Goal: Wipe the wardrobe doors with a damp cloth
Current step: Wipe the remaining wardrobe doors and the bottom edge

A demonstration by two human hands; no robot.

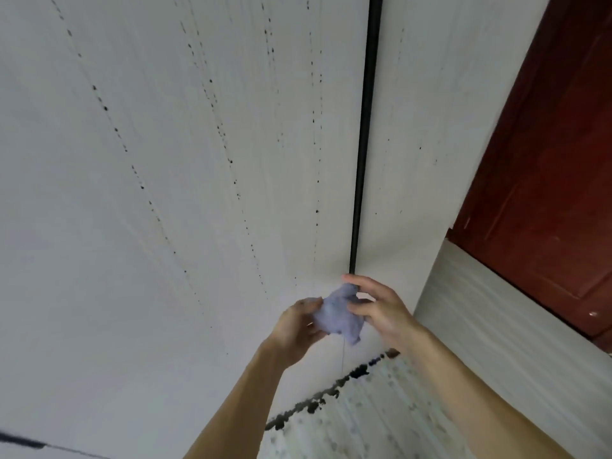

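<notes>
**Both hands bunch a cloth at the foot of the wardrobe**

In the lower centre of the frame, both bare forearms reach up from the bottom edge and meet. The left hand (298,329) curls its fingers (309,304) round the left side of a crumpled pale blue cloth (337,318). The right hand (381,309) grips the cloth's right side, with one finger raised above it. The cloth is held in the air, in front of the lower part of the white wardrobe doors (198,160), just below the black gap (364,127) between them. Lines of dark specks run down the doors. A red-brown door (546,160) fills the right of the frame, and speckled floor (364,419) lies at the bottom.
</notes>
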